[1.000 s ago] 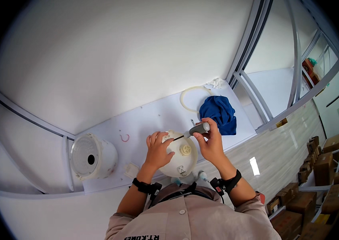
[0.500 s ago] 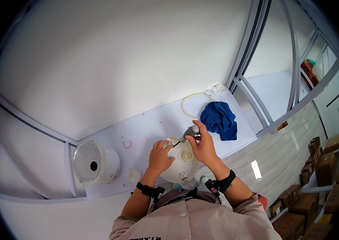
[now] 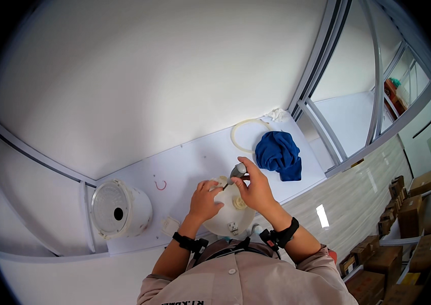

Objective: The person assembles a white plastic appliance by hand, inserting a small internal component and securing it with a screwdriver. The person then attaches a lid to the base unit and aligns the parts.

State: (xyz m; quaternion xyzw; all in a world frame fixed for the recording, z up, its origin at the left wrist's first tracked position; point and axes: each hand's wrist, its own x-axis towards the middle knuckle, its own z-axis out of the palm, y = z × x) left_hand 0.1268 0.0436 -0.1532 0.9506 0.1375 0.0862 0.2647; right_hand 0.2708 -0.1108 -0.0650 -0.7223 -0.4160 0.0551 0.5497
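Since the earlier frame the right hand (image 3: pixel 256 189) has shifted left with its grey screwdriver (image 3: pixel 237 171), tip now at the top of the white round base (image 3: pixel 228 216); the left hand (image 3: pixel 205 200) stays pressed on that base, fingers curled over it. Right hand is closed around the screwdriver. Base sits at the table's (image 3: pixel 195 157) near edge. One white pot (image 3: pixel 119 208) at the left end, one blue cloth (image 3: pixel 279 153) and one white ring (image 3: pixel 243 133) at the far right corner, one small white plug (image 3: pixel 170 225) near edge
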